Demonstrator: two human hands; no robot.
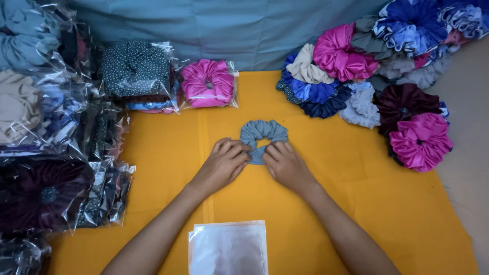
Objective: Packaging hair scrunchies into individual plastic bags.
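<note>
The grey scrunchie [263, 136] lies flat at the middle of the orange cloth [356, 203] that covers your bench. Your left hand [223, 164] and right hand [286, 164] press on its near edge from either side, fingers bent and fingertips on the fabric, palms down. Whether the fingers pinch the fabric or only rest on it cannot be told. The far half of the ring is uncovered and its hole is visible.

Near the edge closest to you, between your forearms, lies an empty clear plastic bag [228, 248], flat on the cloth.

Behind the scrunchie to the left, a pink scrunchie sealed in a clear bag [208, 83] sits on the cloth, just beside a bagged dark dotted scrunchie [135, 69]. Further bagged scrunchies [56, 153] are stacked along the left side, overlapping one another.

To the right rear, a loose heap of unbagged scrunchies [356, 66] in blue, pink, beige and grey spreads toward the corner. A maroon scrunchie [405, 104] and a bright pink scrunchie [420, 141] lie touching at the right edge of the cloth. A teal sheet [229, 25] runs along the back.
</note>
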